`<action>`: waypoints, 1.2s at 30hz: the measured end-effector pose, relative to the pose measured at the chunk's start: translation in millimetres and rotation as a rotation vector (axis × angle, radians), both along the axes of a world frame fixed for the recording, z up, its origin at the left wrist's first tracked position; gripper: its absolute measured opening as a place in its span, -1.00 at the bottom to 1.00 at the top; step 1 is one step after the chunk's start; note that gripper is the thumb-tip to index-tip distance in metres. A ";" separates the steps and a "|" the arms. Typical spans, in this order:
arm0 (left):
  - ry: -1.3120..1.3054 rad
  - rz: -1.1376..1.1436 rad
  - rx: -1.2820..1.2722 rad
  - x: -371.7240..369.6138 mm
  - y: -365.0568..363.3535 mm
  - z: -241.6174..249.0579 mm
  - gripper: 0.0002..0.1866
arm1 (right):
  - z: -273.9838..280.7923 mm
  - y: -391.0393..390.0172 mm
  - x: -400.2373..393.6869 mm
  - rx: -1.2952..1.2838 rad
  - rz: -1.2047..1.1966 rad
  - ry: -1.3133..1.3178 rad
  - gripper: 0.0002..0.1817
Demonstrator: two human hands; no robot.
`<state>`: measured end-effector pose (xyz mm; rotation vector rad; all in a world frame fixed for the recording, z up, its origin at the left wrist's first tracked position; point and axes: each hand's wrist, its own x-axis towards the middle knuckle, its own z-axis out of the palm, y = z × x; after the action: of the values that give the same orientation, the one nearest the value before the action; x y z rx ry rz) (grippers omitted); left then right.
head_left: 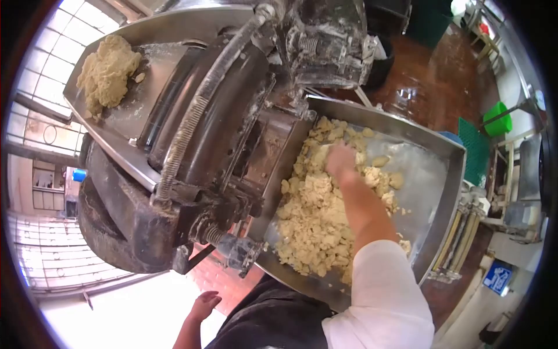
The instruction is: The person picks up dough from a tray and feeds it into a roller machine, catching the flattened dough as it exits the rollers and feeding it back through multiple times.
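My right hand reaches into a heap of crumbly, pale yellow dough pieces. Its fingers are blurred and partly lost among the dough, so their grip cannot be made out. The dough lies in a deep metal tray, piled mostly on the side nearest the machine. Low in the view, my left hand hangs beside my dark apron. It touches nothing, and its fingers are loosely bent with nothing in them.
A heavy roller machine with a coil spring stands left of the tray. A large dough lump rests on its metal feed pan. Beyond the tray are a red floor, a green bucket and stacked rollers.
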<state>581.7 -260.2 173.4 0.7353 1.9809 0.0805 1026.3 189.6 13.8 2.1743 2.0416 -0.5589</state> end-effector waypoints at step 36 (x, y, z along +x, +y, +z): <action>0.086 -0.107 -0.073 -8.2 -48.5 -23.3 -0.42 | 91.1 -88.8 -36.9 -0.465 0.374 -0.051 0.02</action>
<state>573.5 -308.8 150.1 0.8068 2.0109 -0.0884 989.5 100.8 104.9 1.4918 1.9716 -0.8147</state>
